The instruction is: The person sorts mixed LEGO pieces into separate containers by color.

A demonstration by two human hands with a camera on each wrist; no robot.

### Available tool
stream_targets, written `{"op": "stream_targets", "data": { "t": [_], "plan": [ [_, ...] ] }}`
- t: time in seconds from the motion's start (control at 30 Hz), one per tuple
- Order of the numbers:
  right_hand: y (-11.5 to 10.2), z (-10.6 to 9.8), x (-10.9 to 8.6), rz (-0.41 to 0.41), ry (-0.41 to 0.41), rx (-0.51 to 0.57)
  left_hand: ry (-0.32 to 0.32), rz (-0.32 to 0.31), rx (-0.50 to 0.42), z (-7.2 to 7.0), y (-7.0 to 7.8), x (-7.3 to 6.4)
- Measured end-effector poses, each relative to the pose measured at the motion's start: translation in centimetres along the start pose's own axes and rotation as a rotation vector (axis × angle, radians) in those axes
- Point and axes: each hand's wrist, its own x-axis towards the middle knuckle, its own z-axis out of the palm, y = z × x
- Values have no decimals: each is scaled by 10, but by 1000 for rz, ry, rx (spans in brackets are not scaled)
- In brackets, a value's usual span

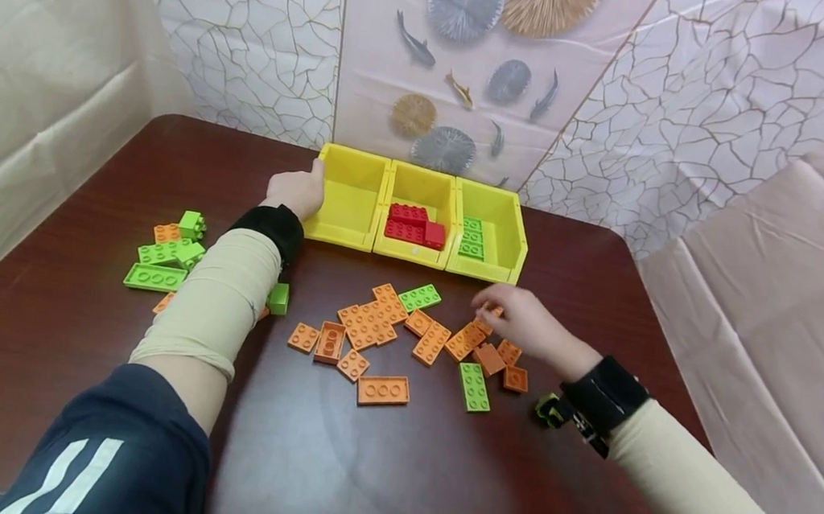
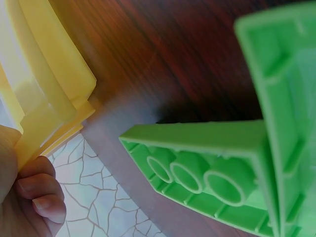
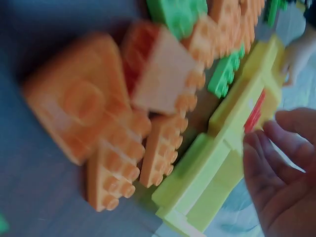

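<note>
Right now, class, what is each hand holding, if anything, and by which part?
The left hand grips the left yellow bin by its outer side edge; the right hand holds nothing that can be seen.

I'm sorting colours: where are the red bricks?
In the head view, the red bricks lie in the middle yellow bin, right of the left hand.

The yellow tray [image 1: 346, 207], just one, has three compartments. Its middle one holds three red bricks [image 1: 406, 231], its right one at least one green brick [image 1: 472, 241]. Before the tray lie two loose green bricks [image 1: 474, 387] and over a dozen orange bricks [image 1: 431, 343]. Front-left of it: at least five green bricks [image 1: 156, 277], two orange.
</note>
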Motion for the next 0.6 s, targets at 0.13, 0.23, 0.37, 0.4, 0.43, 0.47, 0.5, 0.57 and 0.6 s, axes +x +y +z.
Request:
{"op": "stream_targets", "data": {
  "t": [0.13,0.23,0.37,0.4,0.43,0.47,0.5,0.57,0.6],
  "plan": [
    [-13,10,-23,-7,-128,-56,4,-2,-1,-4,-1,0],
    [-20,19,-35,8,-155,-133,18,-6,1,-6,-2,0],
    [-28,36,-45,12,-105,-300,23,-16,-11,-6,-1,0],
    [-30,40,-46,11,-90,-347,21,-19,-14,-6,-1,0],
    [-32,43,-47,13,-79,-388,19,-24,-22,-5,0,-1],
    [-34,47,-48,16,-70,-424,14,-24,-17,-5,0,-1],
    [-36,50,-49,20,-65,-458,13,-26,-18,-4,1,-1],
    [-39,54,-50,39,-55,-494,9,-23,-12,-2,2,-2],
    [-40,56,-50,51,-54,-502,8,-17,-5,-1,2,-2]
  ]
}}
